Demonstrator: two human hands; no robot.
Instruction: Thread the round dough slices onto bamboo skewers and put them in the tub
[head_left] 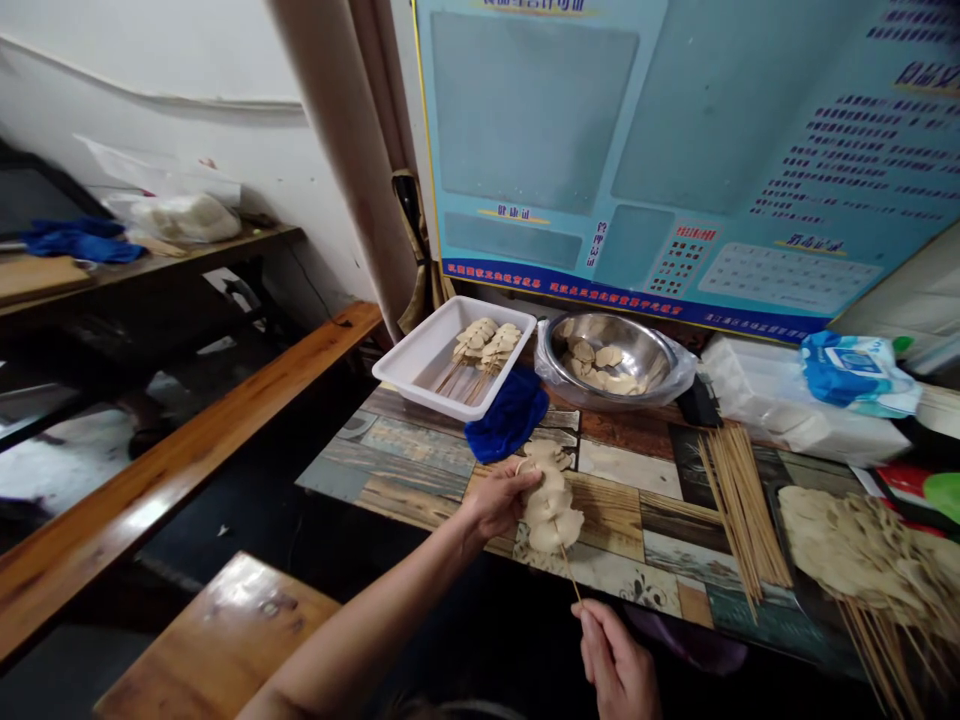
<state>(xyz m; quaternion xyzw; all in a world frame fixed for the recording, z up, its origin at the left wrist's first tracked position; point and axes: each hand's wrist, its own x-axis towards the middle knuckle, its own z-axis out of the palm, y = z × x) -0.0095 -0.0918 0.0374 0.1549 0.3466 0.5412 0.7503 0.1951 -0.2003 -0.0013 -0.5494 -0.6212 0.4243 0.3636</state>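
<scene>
Because the loaded skewer [553,505] is gripped only at its bare lower tip by the right hand [619,662], fingers curled shut around the stick, while the left hand [499,500] closes its fingertips on the stack of pale flat slices higher up, the likeliest mishap, as I judge it, is the thin stick bowing or snapping, or its point pricking the left fingers if the slices are pressed unevenly. It hangs just over the near edge of the patterned counter [622,510], so a slice tearing loose could fall clear of the top. At the far left corner a white plastic tray [405,362] juts past the counter's edge, which looks easy to knock; it holds two bunches of filled skewers [484,345] at its right end and is otherwise bare. Beside it a steel bowl [561,350], lined with clear plastic, holds a shallow layer of loose slices [604,372]. A blue cloth [510,415] lies against the tray's near side, with bare bamboo sticks [739,500] and a heap of filled skewers [862,550] to the right.
</scene>
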